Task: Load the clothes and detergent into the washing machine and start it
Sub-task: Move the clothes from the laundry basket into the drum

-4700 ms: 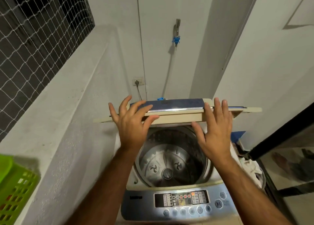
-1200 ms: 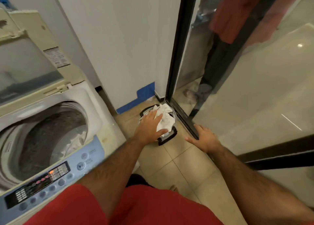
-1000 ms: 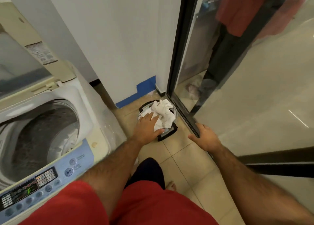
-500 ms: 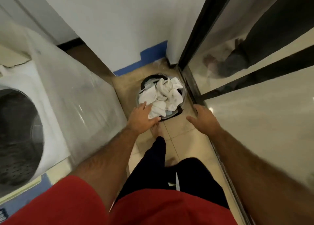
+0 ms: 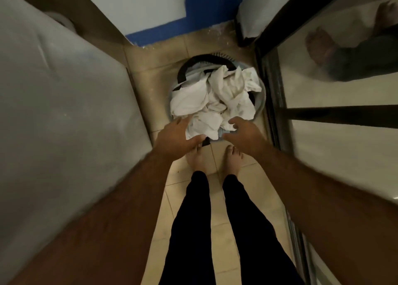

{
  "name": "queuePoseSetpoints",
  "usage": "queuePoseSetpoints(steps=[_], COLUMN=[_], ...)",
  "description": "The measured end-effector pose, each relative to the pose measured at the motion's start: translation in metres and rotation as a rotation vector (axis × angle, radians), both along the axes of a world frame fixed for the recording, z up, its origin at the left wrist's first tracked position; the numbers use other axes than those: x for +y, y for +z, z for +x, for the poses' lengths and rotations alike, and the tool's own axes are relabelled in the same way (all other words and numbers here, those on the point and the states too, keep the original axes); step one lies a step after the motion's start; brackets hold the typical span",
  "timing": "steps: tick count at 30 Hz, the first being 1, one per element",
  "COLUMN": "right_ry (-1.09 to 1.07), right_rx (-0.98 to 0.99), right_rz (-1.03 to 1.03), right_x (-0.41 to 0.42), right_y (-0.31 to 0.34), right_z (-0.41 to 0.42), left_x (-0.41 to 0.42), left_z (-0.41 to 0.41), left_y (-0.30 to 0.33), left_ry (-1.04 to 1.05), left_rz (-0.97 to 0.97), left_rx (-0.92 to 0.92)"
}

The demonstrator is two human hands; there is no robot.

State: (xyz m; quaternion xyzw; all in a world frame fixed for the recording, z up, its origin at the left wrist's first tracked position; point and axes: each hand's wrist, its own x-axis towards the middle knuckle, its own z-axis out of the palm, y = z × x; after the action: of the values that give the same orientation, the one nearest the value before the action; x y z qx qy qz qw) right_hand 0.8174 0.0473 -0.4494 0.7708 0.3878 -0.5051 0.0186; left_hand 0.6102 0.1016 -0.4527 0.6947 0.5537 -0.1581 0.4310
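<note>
A round laundry basket (image 5: 261,97) with a dark rim stands on the tiled floor, heaped with crumpled white clothes (image 5: 215,97). My left hand (image 5: 175,137) is at the near left edge of the pile, fingers spread and touching the cloth. On the near right edge my right hand (image 5: 243,132) has its fingers curled over the clothes without holding any. The washing machine's white side panel (image 5: 64,112) fills the left; its tub and lid are out of view.
A glass sliding door with a black frame (image 5: 271,86) runs along the right, close to the basket. A white wall with a blue strip (image 5: 193,15) is behind it. My bare feet (image 5: 213,157) stand just before the basket in the narrow floor strip.
The view has tilted down and the machine's tub has left the frame. My right hand moved from beside the door frame to the clothes; my left hand stays at the pile's near edge.
</note>
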Motion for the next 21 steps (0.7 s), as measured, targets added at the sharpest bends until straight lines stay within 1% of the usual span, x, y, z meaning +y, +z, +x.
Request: queuePoseSetpoints(steps=[4, 7, 10, 12, 14, 15, 18, 19, 21], right_ry=[0.066, 0.113, 0.130, 0.165, 0.134, 0.066, -0.211, -0.265, -0.362], right_rx=[-0.003, -0.035, -0.076, -0.141, -0.152, -0.113, 0.115, 0.182, 0.316], right_rz=[-0.013, 0.040, 0.103, 0.168, 0.208, 0.216, 0.224, 0.241, 0.248], right_x=[0.010, 0.012, 0.011, 0.012, 0.013, 0.013, 0.017, 0.019, 0.024], right_y=[-0.077, -0.126, -0.158, -0.168, -0.166, -0.159, -0.119, -0.100, -0.055], right_z=[-0.004, -0.010, -0.015, -0.017, -0.017, -0.017, -0.022, -0.023, -0.026], left_x=[-0.012, -0.023, -0.030, -0.034, -0.038, -0.040, -0.040, -0.039, -0.034], left_z=[0.002, -0.001, -0.005, -0.004, 0.000, 0.002, 0.014, 0.018, 0.028], left_y=[-0.065, -0.106, -0.128, -0.129, -0.120, -0.113, -0.081, -0.070, -0.040], left_ry=[0.086, 0.122, 0.157, 0.204, 0.305, 0.362, 0.518, 0.618, 0.910], left_rz=[-0.036, -0.043, -0.071, -0.096, -0.142, -0.165, -0.242, -0.278, -0.384], left_rx=[0.026, 0.024, 0.039, 0.010, -0.018, -0.038, -0.068, -0.076, -0.163])
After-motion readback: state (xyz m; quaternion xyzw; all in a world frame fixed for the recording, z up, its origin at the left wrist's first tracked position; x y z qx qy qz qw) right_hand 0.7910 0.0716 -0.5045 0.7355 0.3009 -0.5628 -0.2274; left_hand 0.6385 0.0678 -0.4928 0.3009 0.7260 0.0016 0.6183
